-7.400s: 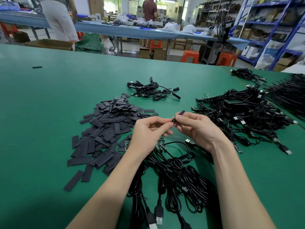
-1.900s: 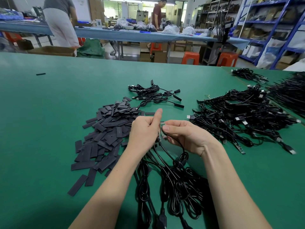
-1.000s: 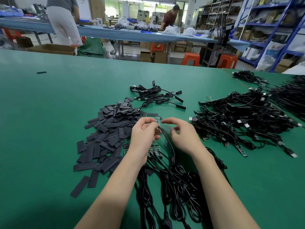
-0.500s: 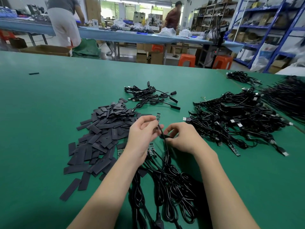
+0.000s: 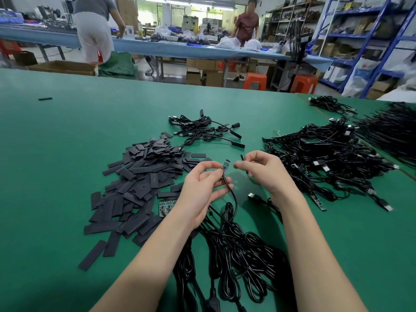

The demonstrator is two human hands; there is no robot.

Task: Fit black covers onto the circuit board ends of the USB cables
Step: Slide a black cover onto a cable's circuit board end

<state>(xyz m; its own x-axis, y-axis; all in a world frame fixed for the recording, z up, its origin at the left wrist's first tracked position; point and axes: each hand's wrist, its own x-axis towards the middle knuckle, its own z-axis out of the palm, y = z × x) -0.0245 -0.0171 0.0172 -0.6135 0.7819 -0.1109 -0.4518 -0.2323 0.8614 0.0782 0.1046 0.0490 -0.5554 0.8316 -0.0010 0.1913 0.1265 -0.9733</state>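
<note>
Workshop w/ blue shelving and other people at a long blue bench behind; I'm at a wide green tabletop (image 5: 67, 136). My left hand (image 5: 200, 190) pinches a thin black USB cable (image 5: 234, 199) just below its small green circuit board end (image 5: 225, 165), raised off the tabletop so the bare tip is free to take a sleeve. The board's long axis runs near upright, tip pointing up and away from me, tilted slightly right; cable trails down to the coiled black cable bundle (image 5: 236, 251) in front of me. My right hand (image 5: 263, 170) pinches a narrow flat black cover (image 5: 242, 158), fingers curled round it, near upright, just beside the board tip, not touching. I reckon next is lining its open end w/ the tip. Loose heap of flat black covers (image 5: 139, 176) sits left, within reach; finished cables (image 5: 202, 129) lie beyond, uncovered black cable pile (image 5: 326, 154) right.
</note>
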